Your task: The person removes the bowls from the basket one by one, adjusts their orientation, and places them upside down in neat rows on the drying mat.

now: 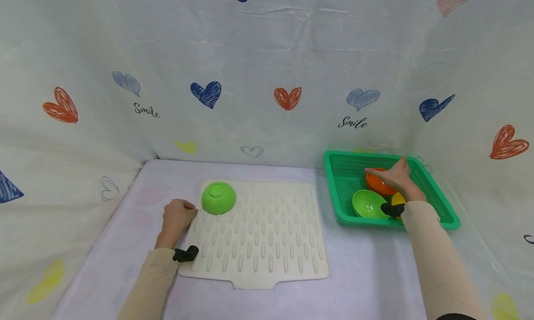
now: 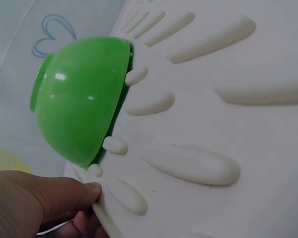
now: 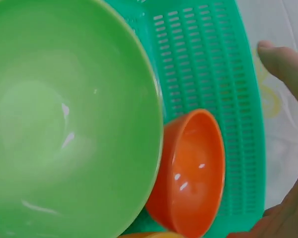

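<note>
While the left hand (image 1: 177,215) pinches the ridged off-white mat (image 1: 267,271) by its edge, an upturned glossy green bowl (image 1: 218,199) sits at the mat's far-left corner. Right of the mat, the right hand (image 1: 399,178) hovers, spread and empty, over a slotted green basket (image 1: 330,178) of orange, lime and yellow bowls (image 1: 369,205).

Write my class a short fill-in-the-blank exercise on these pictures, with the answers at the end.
1. The glossy green round bowl on the white ridged mat lies upside ____.
2. The ____ hand pinches the mat's edge.
3. In the green slotted plastic basket by the right hand, the round bowl farthest back is ____.

Missing words: down; left; orange.
</note>
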The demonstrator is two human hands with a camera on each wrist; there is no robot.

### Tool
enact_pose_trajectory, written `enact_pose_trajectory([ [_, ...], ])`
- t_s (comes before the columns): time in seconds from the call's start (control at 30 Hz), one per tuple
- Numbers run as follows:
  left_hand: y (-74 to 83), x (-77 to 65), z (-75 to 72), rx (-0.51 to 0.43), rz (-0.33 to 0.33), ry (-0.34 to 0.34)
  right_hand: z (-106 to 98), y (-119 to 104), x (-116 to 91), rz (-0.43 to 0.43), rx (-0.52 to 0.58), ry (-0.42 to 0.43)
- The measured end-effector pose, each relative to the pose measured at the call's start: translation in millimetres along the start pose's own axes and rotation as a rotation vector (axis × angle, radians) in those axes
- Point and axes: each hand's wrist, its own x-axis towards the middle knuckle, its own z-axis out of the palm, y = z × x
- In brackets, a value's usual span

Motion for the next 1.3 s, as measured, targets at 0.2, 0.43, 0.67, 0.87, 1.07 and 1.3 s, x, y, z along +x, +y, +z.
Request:
enact_pose_trajectory([
  [0.2, -0.7, -1.1, -0.3, 0.000, 0.026, 0.015, 0.8, 12.8, 1.6, 0.020, 0.010, -0.125],
  [0.43, -2.0, 0.1, -1.2, 0.003, 0.031, -0.003, 3.1, 23.6, 0.2, 0.055, -0.015, -0.191],
  [0.67, -2.4, -0.7, -2.0, -0.001, 0.027, -0.011, 4.7, 27.6, 4.1, 0.063, -0.066, -0.217],
  [0.87, -2.8, 1.6, -2.2, 0.006, 0.021, -0.007, 8.6, 25.2, 6.7, 0.046, -0.134, -0.211],
  [1.07, -1.8, 2.4, -3.6, -0.003, 0.037, -0.012, 9.2, 24.5, 6.2, 0.031, -0.176, -0.190],
  [1.3, -3.9, 2.8, -3.9, -0.021, 0.025, -0.020, 10.0, 24.3, 6.8, 0.000, -0.229, -0.151],
])
